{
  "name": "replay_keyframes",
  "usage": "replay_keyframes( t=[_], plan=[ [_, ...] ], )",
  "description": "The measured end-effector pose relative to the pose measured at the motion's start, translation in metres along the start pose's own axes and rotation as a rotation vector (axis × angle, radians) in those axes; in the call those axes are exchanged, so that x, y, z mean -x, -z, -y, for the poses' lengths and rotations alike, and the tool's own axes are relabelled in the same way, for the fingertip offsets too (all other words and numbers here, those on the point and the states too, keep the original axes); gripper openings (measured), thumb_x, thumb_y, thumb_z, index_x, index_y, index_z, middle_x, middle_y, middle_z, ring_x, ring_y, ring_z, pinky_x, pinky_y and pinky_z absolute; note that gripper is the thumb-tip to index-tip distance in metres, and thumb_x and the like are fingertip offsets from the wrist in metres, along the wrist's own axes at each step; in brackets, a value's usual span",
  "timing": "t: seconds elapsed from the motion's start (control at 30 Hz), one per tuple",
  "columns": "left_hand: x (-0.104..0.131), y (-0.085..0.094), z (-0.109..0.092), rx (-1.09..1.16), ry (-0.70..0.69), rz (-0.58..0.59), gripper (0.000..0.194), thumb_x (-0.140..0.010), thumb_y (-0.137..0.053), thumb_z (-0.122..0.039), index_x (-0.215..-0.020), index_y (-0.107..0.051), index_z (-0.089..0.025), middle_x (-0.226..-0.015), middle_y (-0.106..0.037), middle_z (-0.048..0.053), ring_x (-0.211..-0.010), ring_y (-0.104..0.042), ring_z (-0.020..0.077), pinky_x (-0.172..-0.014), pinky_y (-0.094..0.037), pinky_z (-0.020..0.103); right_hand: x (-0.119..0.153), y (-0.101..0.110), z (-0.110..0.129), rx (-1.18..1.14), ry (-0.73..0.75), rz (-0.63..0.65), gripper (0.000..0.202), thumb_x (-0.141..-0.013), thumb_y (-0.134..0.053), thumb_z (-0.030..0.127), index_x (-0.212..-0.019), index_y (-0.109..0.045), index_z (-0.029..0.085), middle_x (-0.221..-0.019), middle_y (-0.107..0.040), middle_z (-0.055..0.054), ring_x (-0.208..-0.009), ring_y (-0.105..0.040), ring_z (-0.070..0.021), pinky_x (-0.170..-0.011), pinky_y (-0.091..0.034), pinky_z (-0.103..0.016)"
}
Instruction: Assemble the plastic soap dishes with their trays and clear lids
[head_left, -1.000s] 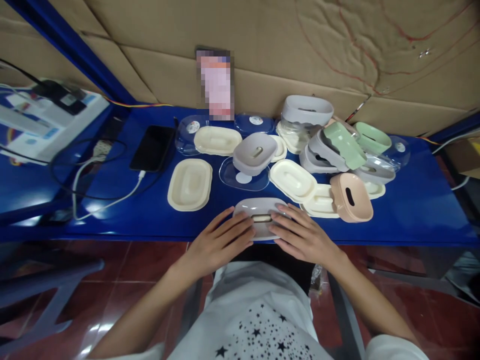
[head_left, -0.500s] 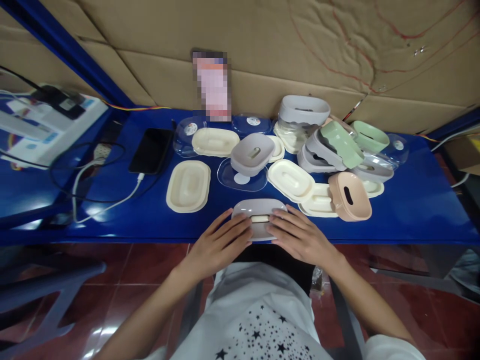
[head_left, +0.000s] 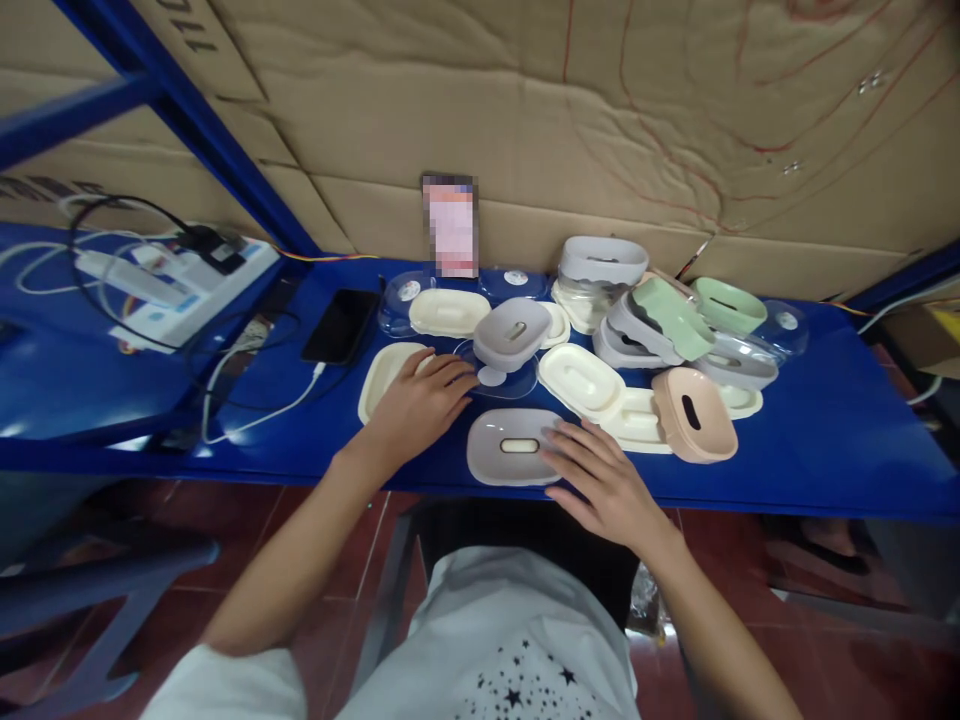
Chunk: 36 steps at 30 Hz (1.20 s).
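Note:
In front of me, near the table's edge, lies a grey oval soap dish (head_left: pixel 495 462) with a cream bar showing in its middle slot. My right hand (head_left: pixel 600 480) rests its fingers on the dish's right end, fingers stretched out. My left hand (head_left: pixel 424 400) is off the dish, its fingers extended over the right side of a cream oval tray (head_left: pixel 377 385), partly covering it. Just beyond the left fingertips is a clear plastic lid (head_left: pixel 517 385) with a round white sticker. Another grey soap dish (head_left: pixel 512 335) rests partly on that lid.
On the blue table (head_left: pixel 817 430), several cream trays, grey and green dishes and a peach dish (head_left: pixel 695 415) crowd the right. A black phone (head_left: pixel 340 327) on a white cable and a power strip (head_left: pixel 202 300) lie left. Another phone (head_left: pixel 452 228) leans on the cardboard.
My left hand has left the grey soap dish and moved left and forward to the cream tray. My right hand stays at the dish's right end. The camera view has shifted.

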<state>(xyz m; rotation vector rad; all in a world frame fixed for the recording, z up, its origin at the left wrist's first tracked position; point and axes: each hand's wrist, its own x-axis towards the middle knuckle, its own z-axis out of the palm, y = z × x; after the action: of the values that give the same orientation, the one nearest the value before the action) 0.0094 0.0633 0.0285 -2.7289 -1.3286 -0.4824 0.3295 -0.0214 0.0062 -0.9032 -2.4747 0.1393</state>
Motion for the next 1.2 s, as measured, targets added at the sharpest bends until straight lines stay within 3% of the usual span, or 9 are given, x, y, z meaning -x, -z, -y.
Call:
replay_keyframes(
  t=[0.13,0.37,0.57,0.73,0.83,0.97,1.07,1.13,1.2],
  plan=[
    [-0.003,0.001,-0.004,0.023,0.004,-0.031,0.023,-0.106,-0.052,-0.019,-0.106,-0.075,-0.021,-0.114,-0.081,0.009,-0.118,-0.074,0.0289,-0.118,-0.047,0.056,0.0,0.0,-0.002,-0.015,-0.02,-0.053,0.055,-0.106,-0.065,0.033,-0.159,-0.053,0.025,-0.155,-0.065,-0.01,-0.15,-0.055,-0.0294,-0.125,-0.048,-0.059],
    [0.011,0.032,-0.028,0.285,0.038,-0.165,0.023,-0.109,-0.058,-0.028,-0.13,-0.064,-0.021,-0.123,-0.079,0.009,-0.116,-0.075,0.0249,-0.103,-0.058,0.043,0.001,-0.001,-0.003,-0.031,-0.083,-0.166,0.077,-0.105,-0.067,0.026,-0.173,-0.031,0.027,-0.164,-0.053,-0.016,-0.152,-0.052,-0.0329,-0.121,-0.053,-0.058],
    [0.015,0.039,-0.048,0.575,0.1,-0.204,0.03,-0.108,-0.06,-0.022,-0.138,-0.062,-0.025,-0.128,-0.077,0.006,-0.115,-0.075,0.0203,-0.1,-0.06,0.034,-0.011,-0.008,0.0,0.012,-0.045,-0.326,0.091,-0.1,-0.069,0.01,-0.174,-0.023,0.037,-0.178,-0.034,-0.007,-0.159,-0.043,-0.0329,-0.122,-0.052,-0.057],
    [0.011,0.045,-0.059,1.016,0.183,-0.252,0.045,-0.106,-0.066,-0.024,-0.149,-0.054,-0.03,-0.111,-0.076,0.004,-0.099,-0.074,0.0167,-0.089,-0.061,0.03,-0.032,0.006,0.008,0.079,0.019,-0.281,0.095,-0.097,-0.067,0.004,-0.173,-0.024,0.04,-0.181,-0.027,-0.001,-0.165,-0.032,-0.0328,-0.128,-0.044,-0.061],
    [0.009,0.055,-0.064,1.278,0.258,-0.165,0.05,-0.105,-0.068,-0.028,-0.152,-0.051,-0.031,-0.104,-0.073,0.003,-0.091,-0.072,0.0155,-0.078,-0.06,0.026,-0.038,0.021,0.013,0.118,0.035,-0.222,0.087,-0.098,-0.072,0.013,-0.17,-0.032,0.042,-0.179,-0.032,0.0,-0.167,-0.026,-0.0338,-0.132,-0.035,-0.067],
    [0.006,0.057,-0.067,1.46,0.381,-0.097,0.041,-0.105,-0.069,-0.035,-0.144,-0.058,-0.028,-0.095,-0.07,0.002,-0.075,-0.066,0.0122,-0.066,-0.056,0.023,-0.039,0.035,0.016,0.07,0.085,-0.102,0.068,-0.102,-0.073,0.028,-0.164,-0.045,0.034,-0.173,-0.045,-0.005,-0.166,-0.03,-0.0314,-0.131,-0.04,-0.061],
    [0.006,0.049,-0.068,1.449,0.447,-0.105,0.038,-0.106,-0.067,-0.039,-0.141,-0.059,-0.027,-0.096,-0.071,0.003,-0.082,-0.068,0.0147,-0.069,-0.057,0.024,-0.038,0.036,0.014,0.031,0.088,-0.045,0.068,-0.103,-0.072,0.03,-0.165,-0.045,0.029,-0.173,-0.045,-0.009,-0.166,-0.028,-0.0318,-0.129,-0.044,-0.058],
    [0.01,0.043,-0.07,1.276,0.452,-0.183,0.039,-0.107,-0.066,-0.039,-0.143,-0.058,-0.028,-0.115,-0.073,0.007,-0.103,-0.072,0.0194,-0.084,-0.061,0.029,-0.035,0.034,0.009,-0.038,0.059,-0.028,0.073,-0.103,-0.072,0.033,-0.168,-0.04,0.029,-0.174,-0.042,-0.01,-0.165,-0.031,-0.0323,-0.129,-0.044,-0.058],
    [0.019,0.039,-0.073,1.001,0.37,-0.256,0.044,-0.106,-0.067,-0.038,-0.148,-0.056,-0.03,-0.141,-0.066,0.011,-0.13,-0.066,0.0258,-0.105,-0.06,0.04,-0.03,0.03,0.002,-0.135,0.002,-0.021,0.078,-0.102,-0.073,0.038,-0.171,-0.036,0.033,-0.176,-0.038,-0.01,-0.163,-0.036,-0.0328,-0.128,-0.045,-0.059]
  ],
)
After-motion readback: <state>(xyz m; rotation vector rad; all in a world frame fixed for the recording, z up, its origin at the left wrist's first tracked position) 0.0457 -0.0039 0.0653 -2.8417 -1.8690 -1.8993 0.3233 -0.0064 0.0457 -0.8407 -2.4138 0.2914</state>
